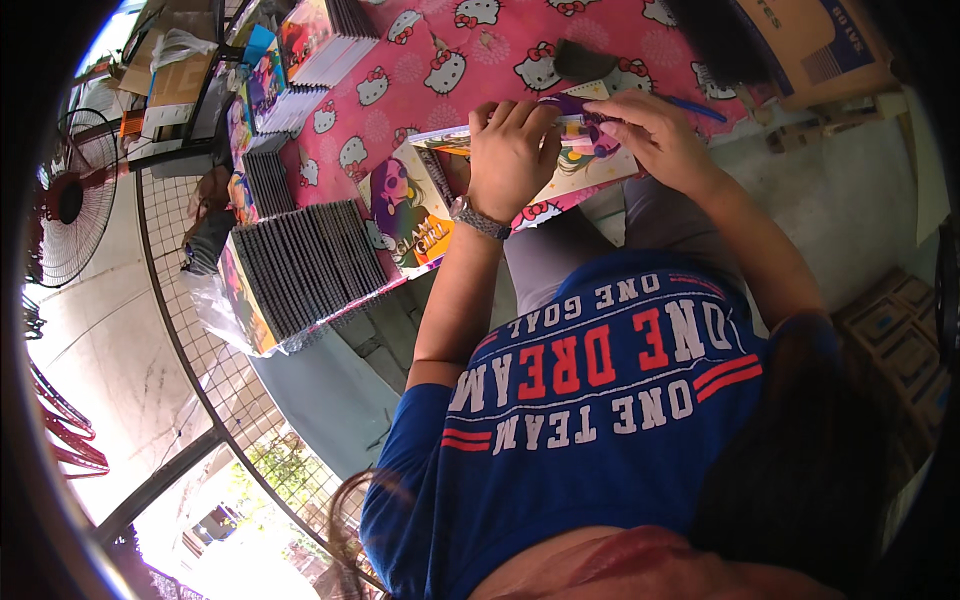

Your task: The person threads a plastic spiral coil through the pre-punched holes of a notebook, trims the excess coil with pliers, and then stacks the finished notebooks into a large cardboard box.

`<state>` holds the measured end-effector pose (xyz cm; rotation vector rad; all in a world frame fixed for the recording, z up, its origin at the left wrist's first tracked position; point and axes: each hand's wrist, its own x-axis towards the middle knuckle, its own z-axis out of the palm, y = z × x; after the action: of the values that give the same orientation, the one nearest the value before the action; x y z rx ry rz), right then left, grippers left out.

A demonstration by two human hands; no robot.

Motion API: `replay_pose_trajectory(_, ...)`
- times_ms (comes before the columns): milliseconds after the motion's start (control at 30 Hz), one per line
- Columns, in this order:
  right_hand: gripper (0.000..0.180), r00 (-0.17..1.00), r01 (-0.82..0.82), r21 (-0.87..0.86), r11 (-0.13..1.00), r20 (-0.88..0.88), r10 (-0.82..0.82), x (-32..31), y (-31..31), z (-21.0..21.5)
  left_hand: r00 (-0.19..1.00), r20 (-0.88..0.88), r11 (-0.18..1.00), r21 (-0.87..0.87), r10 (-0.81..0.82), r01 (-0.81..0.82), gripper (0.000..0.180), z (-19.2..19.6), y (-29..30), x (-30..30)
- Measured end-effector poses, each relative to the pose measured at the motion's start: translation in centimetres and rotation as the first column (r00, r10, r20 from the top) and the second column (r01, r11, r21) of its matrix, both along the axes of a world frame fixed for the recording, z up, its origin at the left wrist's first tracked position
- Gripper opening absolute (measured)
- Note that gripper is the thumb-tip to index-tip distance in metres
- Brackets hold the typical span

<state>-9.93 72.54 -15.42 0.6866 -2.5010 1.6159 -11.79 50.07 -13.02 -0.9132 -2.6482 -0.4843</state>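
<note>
Hands at work on a colourful illustrated cardboard book cover (560, 165), flat on the pink cartoon-cat tablecloth (420, 70) near its front edge. Left hand (510, 155) pressed palm-down, pinning the cover; right hand (650, 135) pinched on its purple upper edge. Best done with steady downward pressure and edges kept aligned. Nearby left: rows of dark stacked booklets (300, 265).

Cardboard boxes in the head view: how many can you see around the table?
2. One large cardboard box stands at the table's far right corner; a second box sits at far left, behind the notebook stacks. Others may be hidden beyond the frame.
</note>
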Motion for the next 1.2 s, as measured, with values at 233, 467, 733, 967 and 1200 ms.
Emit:
replay_pose_trajectory(233,0.031,0.980,0.114,0.043,0.993,-0.167,-0.105,-0.8,0.1,0.1,1.000,-0.002,0.999,0.040,-0.019,0.019,0.018,0.2,0.1,0.0)
replay_pose_trajectory(467,0.028,0.998,-0.028,-0.029,0.999,0.061,0.030,-0.5,0.4,-0.5,0.999,-0.042,0.999,0.033,-0.008,0.009,0.021,-0.2,0.4,-0.2)
replay_pose_trajectory(733,0.035,1.000,0.016,0.042,0.999,0.011,-0.017,-0.3,-0.2,1.6,0.994,-0.106,1.000,-0.020,0.003,-0.005,0.024,-0.8,1.8,0.1)
replay_pose_trajectory(967,0.037,0.807,-0.105,0.068,0.992,0.589,0.045,-3.9,-0.8,3.6,0.993,-0.109,0.998,0.028,-0.045,0.048,0.023,-1.1,1.3,0.5)
replay_pose_trajectory(1200,0.061,0.956,0.277,0.801,0.531,-0.171,-0.240,-11.9,-4.8,-6.3,0.995,-0.003,0.995,-0.005,-0.098,0.098,0.018,-1.6,-0.2,0.6)
